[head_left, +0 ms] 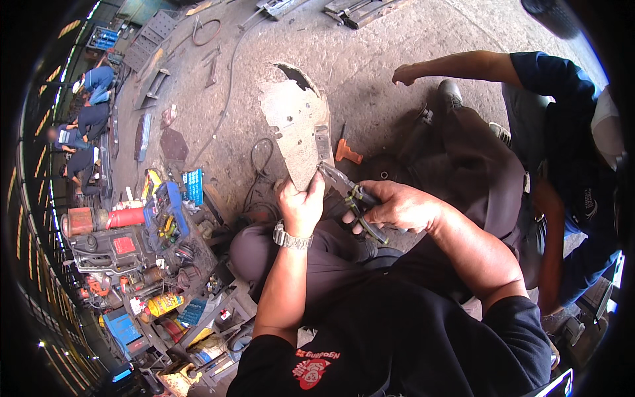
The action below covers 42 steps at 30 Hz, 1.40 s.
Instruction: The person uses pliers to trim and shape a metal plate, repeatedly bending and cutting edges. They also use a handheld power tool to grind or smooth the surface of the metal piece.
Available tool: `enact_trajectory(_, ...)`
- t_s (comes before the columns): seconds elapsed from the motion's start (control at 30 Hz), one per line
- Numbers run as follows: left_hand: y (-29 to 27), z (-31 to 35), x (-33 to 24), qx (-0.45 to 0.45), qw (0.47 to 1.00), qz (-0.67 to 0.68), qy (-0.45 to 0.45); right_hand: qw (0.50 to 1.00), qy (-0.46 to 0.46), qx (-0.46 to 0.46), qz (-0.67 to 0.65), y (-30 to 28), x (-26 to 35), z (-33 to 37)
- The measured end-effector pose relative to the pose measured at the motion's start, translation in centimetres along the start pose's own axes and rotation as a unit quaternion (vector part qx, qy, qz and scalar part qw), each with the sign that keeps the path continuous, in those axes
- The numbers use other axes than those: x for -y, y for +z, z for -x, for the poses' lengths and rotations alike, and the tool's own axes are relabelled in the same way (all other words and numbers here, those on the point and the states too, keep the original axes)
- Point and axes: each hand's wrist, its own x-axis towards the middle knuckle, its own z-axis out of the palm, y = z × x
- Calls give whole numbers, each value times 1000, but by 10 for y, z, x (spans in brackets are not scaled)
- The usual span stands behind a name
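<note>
Apparently midway, ragged edges remaining, your left hand (301, 204) is gripping a tapered, pale metal plate (296, 122), your right hand (401, 204) holding black-and-green steel pliers (359, 196) at its side.

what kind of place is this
Probably a metalworking or repair workshop: the left hand holds a jagged, tapering grey plate, apparently metal; the right hand holds grey pliers with black-and-green handles; and a blue plastic tool tray lies among clutter at left.
</note>
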Motion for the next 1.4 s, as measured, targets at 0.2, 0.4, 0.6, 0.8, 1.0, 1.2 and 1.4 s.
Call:
enact_trajectory(0.2, 0, 0, 0, -1, 1000, -14, 7, 1000, -1, -12, 9, 2, 2, 0)
enact_trajectory(0.4, 0, 3, 2, 6, 1000, -8, -12, 999, 16, -43, 8, 6, 0, -4)
enact_trajectory(0.6, -1, -2, -4, 52, 995, -72, 48, 983, 50, -86, 152, -1, 0, -10)
enact_trajectory(0.8, -2, 5, 0, 119, 992, -31, -38, 935, 65, -118, 327, -7, 8, -11)
enact_trajectory(1.0, -5, 2, -3, 116, 972, 62, -195, 864, 19, -133, 486, -18, -3, -15)
enact_trajectory(1.2, 7, 4, 2, 6, 983, 112, -147, 843, 54, -124, 521, -8, 10, -19)
enact_trajectory(1.4, 10, 4, 14, 1, 993, -80, -86, 831, 64, -134, 536, -7, 11, -28)
